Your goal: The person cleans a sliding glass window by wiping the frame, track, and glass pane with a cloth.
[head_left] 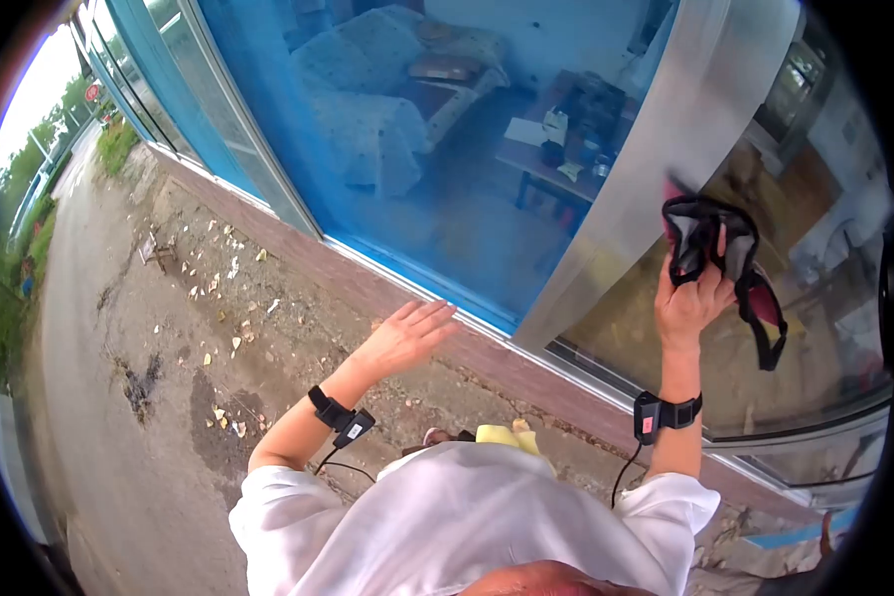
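Observation:
My right hand point(693, 303) is raised in front of the metal post and the right-hand glass. Its fingers are closed around a black-edged cloth item with straps point(687, 223), which has grey padded and dark pink parts; its exact kind is unclear. One strap hangs down to the right of the hand. My left hand point(407, 336) is stretched out flat with nothing in it, close to the lower frame point(417, 288) of the blue window point(407, 233). Whether its fingertips touch the frame I cannot tell. Each wrist carries a black strapped device with a cable.
A wide metal post point(636, 189) separates the blue window from the right-hand glass pane point(805, 298). Through the blue glass show a covered bed point(368, 109) and a cluttered table point(536, 159). Scattered litter point(233, 343) lies on rough ground beside a road point(79, 348) at left.

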`<move>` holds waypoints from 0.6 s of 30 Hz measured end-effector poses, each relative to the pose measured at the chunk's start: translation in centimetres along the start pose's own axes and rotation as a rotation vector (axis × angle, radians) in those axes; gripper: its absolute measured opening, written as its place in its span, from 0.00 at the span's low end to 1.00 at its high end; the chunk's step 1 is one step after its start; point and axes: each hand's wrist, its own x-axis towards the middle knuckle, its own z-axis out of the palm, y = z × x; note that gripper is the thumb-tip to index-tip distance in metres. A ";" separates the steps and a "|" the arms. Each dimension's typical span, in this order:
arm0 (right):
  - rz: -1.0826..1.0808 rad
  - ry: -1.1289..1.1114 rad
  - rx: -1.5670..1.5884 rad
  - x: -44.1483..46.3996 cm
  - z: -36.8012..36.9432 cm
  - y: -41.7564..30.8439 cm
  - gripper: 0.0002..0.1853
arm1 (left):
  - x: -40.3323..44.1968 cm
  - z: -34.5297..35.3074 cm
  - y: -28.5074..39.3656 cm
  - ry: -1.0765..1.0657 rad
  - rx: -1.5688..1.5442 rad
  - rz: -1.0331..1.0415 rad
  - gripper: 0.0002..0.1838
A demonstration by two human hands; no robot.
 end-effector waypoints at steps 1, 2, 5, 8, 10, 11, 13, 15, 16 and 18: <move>-0.014 -0.149 -0.073 -2.6 -0.2 -0.9 0.17 | -1.3 0.1 0.2 -0.027 0.013 -0.063 0.26; -0.022 -0.304 -0.162 -5.8 0.0 -1.4 0.20 | -2.3 0.4 0.5 -0.053 0.018 -0.109 0.24; -0.022 -0.469 0.107 -11.4 -0.2 -1.8 0.27 | -3.8 1.0 1.0 -0.067 0.019 -0.163 0.23; -0.332 -0.610 0.173 -14.9 -0.4 0.7 0.16 | -2.3 -0.4 1.5 -0.041 0.028 -0.168 0.23; -0.283 -0.705 0.471 -12.6 -1.9 2.5 0.11 | 0.5 -1.8 2.4 0.017 0.038 -0.118 0.23; -0.297 -0.649 0.478 -10.2 -2.9 3.5 0.11 | 1.6 -2.5 2.8 0.072 0.059 -0.136 0.24; -0.329 -0.570 0.479 -5.5 -4.7 6.4 0.11 | 5.1 -4.2 4.2 0.155 0.133 -0.087 0.25; -0.492 -0.392 0.273 0.5 -7.3 10.2 0.14 | 9.0 -6.2 6.0 0.276 0.185 -0.022 0.25; -0.484 -0.267 0.163 3.2 -8.8 12.2 0.12 | 10.7 -7.1 6.7 0.281 0.174 0.011 0.25; -0.346 -0.023 0.004 7.6 -11.1 16.8 0.15 | 14.0 -8.9 8.0 0.497 0.286 0.100 0.24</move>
